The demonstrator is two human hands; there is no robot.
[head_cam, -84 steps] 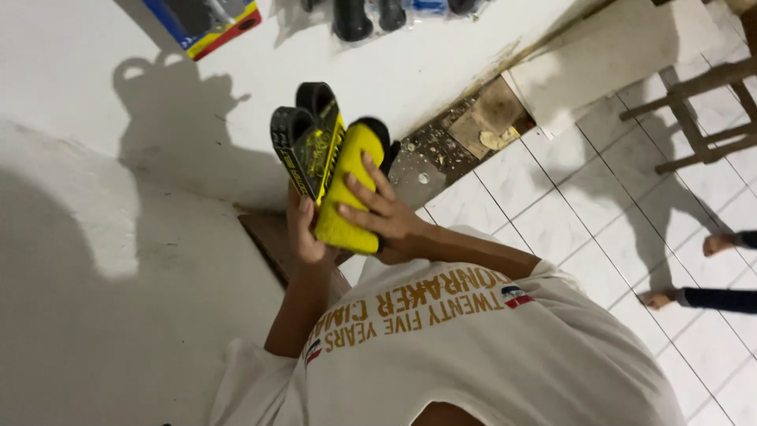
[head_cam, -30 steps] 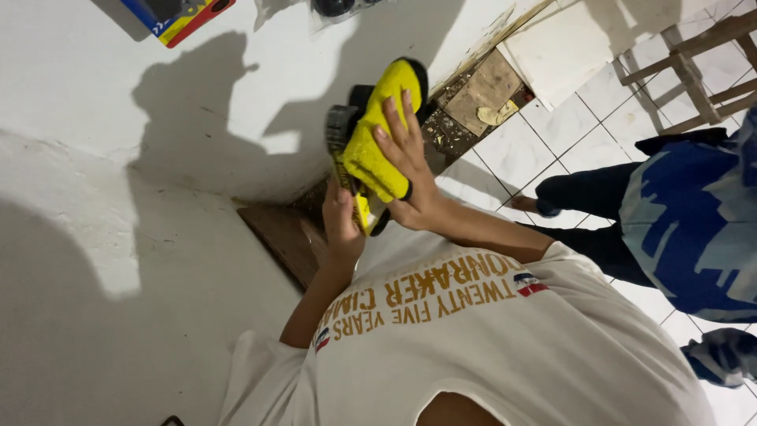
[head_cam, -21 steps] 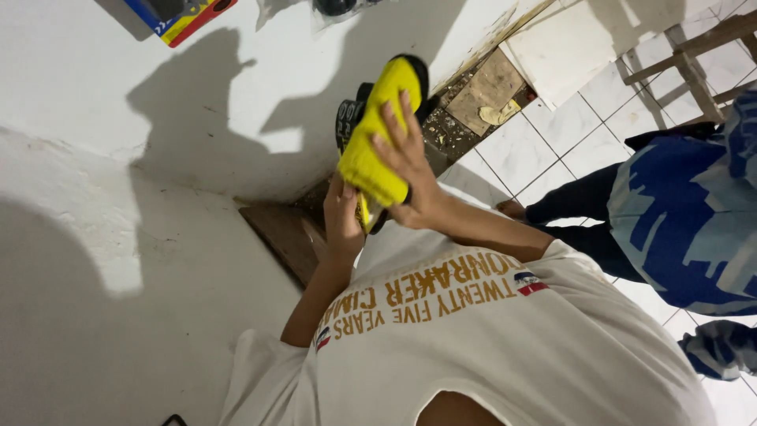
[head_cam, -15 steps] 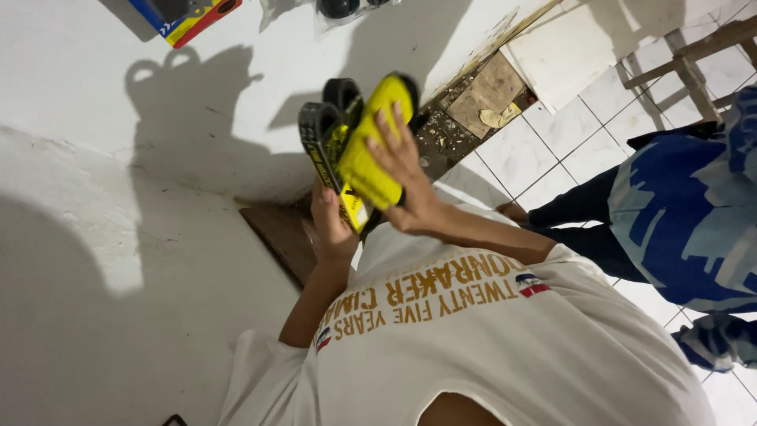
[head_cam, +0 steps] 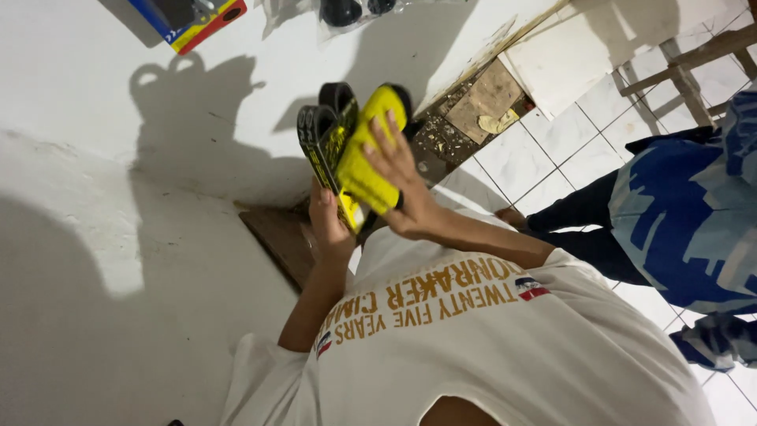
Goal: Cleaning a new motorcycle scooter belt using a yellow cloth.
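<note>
Since a moment ago the black pair has fanned out behind the yellow sandal [head_cam: 364, 158]; right hand [head_cam: 398, 177] clasps it, left hand [head_cam: 327, 225] grasps the black sandals [head_cam: 322, 134], sorting unfinished

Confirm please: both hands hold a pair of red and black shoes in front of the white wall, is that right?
Not quite. The head view shows the shoes are yellow and black, not red. The left hand and right hand do hold them in front of the white wall.

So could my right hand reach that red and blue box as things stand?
Probably not: the right hand holds the yellow pad, and the box lies well beyond, across the white surface.
</note>
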